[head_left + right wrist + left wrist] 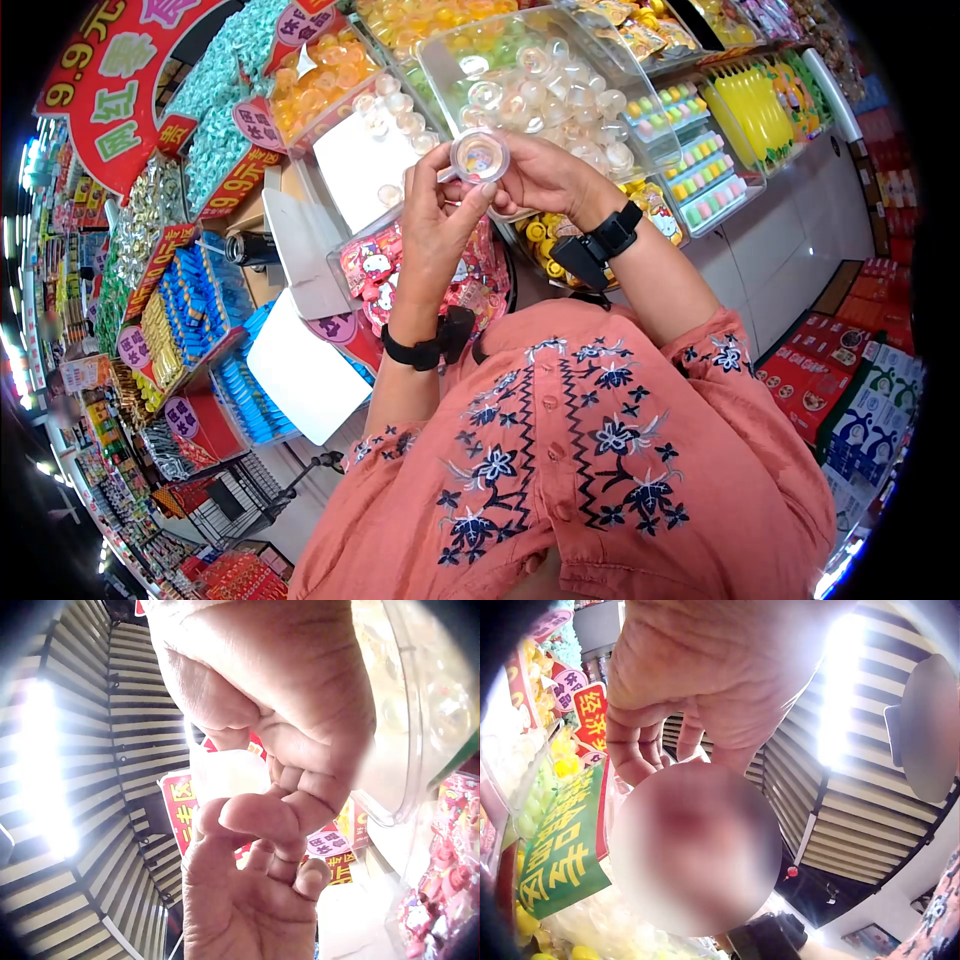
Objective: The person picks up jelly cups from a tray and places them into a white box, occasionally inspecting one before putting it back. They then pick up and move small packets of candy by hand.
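By the near edge of the clear bin [436, 90], our left hand [435, 220] and right hand [548, 177] have their fingers curled round the small clear cup [480, 158]; uneven squeezing could buckle its wall, or a loose pinch could drop it

Left hand [432, 215]: pinching a small round clear cup [480, 158] between thumb and fingers;
Right hand [545, 175]: holding the cup's other side, fingers curling;
Clear bin [437, 80]: standing just beyond the hands, holding pale round cups [580, 100];
White panel [362, 165]: lying left of the bin, bearing a few more pale cups;
Pink packets [375, 275]: lying beside the left forearm;
Black straps [618, 232]: circling both wrists
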The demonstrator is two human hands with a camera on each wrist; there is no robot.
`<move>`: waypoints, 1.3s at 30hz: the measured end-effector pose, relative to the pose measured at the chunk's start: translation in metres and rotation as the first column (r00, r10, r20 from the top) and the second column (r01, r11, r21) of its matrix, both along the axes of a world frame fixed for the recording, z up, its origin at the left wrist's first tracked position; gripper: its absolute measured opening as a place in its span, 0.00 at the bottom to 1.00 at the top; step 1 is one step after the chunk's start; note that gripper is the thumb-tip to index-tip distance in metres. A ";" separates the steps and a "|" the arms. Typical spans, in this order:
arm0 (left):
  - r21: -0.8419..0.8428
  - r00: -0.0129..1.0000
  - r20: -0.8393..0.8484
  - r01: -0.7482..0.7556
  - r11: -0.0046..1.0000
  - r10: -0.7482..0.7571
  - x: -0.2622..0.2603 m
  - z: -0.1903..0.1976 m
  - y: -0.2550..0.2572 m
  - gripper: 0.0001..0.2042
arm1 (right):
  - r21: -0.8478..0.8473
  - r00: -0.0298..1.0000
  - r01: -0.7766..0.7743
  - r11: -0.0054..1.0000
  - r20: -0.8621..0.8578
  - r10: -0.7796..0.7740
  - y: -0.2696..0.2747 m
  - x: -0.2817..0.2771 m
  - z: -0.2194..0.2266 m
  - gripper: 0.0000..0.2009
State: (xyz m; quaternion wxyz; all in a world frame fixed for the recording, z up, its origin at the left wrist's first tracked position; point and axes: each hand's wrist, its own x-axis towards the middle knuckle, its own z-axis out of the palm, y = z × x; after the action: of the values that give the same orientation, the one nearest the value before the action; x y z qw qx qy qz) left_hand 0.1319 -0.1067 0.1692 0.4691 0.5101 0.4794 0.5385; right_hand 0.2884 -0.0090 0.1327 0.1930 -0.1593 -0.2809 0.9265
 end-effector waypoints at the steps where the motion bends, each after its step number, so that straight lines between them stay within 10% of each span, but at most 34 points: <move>1: -0.010 0.999 0.033 -0.001 1.000 0.001 0.000 -0.001 0.000 0.23 | 0.007 1.000 0.003 1.000 0.002 -0.003 0.000 0.000 -0.001 0.23; 39: -0.046 0.990 -0.137 -0.046 0.998 0.040 -0.014 -0.014 0.009 0.28 | 0.088 0.956 0.109 0.990 0.263 -0.129 -0.004 -0.020 0.018 0.26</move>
State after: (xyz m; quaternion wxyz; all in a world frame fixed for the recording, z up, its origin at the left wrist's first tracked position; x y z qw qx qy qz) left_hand 0.1180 -0.0981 0.1557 0.4360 0.5234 0.5343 0.5005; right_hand 0.2680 -0.0127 0.1507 0.2141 -0.2929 -0.3276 0.8724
